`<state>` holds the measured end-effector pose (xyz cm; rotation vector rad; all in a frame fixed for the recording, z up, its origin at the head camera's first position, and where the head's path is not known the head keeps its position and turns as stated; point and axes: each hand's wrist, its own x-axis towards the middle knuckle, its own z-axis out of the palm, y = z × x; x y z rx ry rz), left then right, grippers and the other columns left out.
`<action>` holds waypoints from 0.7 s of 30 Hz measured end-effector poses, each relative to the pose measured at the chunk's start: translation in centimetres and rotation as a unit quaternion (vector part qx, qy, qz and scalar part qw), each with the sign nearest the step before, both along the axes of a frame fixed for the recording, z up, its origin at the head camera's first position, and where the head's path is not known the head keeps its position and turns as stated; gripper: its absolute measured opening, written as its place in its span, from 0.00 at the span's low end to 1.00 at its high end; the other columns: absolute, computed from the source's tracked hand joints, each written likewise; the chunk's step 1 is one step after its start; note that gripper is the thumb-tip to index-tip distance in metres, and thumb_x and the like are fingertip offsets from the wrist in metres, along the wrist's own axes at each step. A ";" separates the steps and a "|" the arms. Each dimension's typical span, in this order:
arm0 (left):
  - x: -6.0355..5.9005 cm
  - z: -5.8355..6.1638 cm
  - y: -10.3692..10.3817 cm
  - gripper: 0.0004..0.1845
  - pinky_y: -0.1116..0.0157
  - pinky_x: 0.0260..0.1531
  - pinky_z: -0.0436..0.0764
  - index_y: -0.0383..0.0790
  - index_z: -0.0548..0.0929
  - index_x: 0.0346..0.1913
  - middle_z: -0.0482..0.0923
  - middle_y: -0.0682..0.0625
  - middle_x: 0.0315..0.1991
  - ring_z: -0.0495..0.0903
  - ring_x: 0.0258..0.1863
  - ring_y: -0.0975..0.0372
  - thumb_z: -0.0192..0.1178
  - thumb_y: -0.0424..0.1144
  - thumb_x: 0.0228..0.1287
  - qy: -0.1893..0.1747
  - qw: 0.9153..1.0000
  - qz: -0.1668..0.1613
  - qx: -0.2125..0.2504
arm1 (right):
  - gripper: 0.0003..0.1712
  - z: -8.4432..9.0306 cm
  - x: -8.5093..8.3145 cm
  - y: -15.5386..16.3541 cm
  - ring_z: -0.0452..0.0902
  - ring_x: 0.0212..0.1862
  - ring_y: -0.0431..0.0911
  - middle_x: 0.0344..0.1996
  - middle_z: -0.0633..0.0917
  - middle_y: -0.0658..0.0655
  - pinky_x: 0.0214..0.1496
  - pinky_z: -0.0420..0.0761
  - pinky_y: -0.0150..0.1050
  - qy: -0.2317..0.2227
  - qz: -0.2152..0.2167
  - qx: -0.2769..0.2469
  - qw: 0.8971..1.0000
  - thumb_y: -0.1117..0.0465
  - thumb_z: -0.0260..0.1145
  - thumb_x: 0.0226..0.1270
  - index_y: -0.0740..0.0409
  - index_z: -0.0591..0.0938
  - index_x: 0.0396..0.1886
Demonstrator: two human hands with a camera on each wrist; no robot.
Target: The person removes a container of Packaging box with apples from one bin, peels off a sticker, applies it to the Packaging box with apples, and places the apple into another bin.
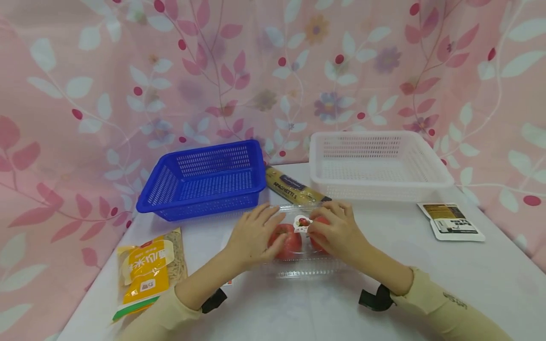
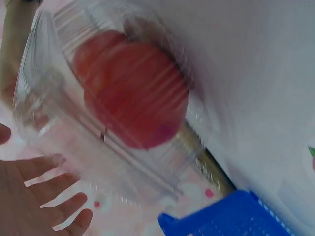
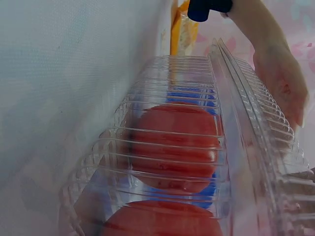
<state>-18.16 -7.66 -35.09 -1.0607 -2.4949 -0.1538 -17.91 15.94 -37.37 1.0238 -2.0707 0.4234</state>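
Observation:
A clear plastic clamshell box (image 1: 298,267) with two red tomatoes (image 1: 292,242) lies in the middle of the white table (image 1: 426,284). My left hand (image 1: 256,232) rests on the box's left part, fingers spread and straight. My right hand (image 1: 330,225) lies over its right part, fingers curled over the far edge and thumb on the lid near a small label. The left wrist view shows a tomato (image 2: 133,93) inside the box and my spread left hand (image 2: 39,191) beside it. In the right wrist view the ribbed box (image 3: 162,128) fills the frame with a tomato (image 3: 172,142) inside.
A blue basket (image 1: 204,180) stands at the back left and a white basket (image 1: 377,163) at the back right. A spaghetti packet (image 1: 292,187) lies between them. A yellow noodle packet (image 1: 147,270) is at the front left. A small white sachet (image 1: 450,221) lies to the right.

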 end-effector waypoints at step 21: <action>-0.7 -1.7 2.4 0.41 0.51 0.63 0.55 0.49 0.60 0.69 0.56 0.51 0.69 0.47 0.70 0.55 0.39 0.70 0.58 -0.107 0.984 -0.061 -0.127 | 0.12 -0.1 0.3 0.0 0.69 0.46 0.52 0.36 0.80 0.53 0.46 0.62 0.53 -0.036 -0.012 0.038 0.999 0.62 0.77 0.37 0.47 0.82 0.22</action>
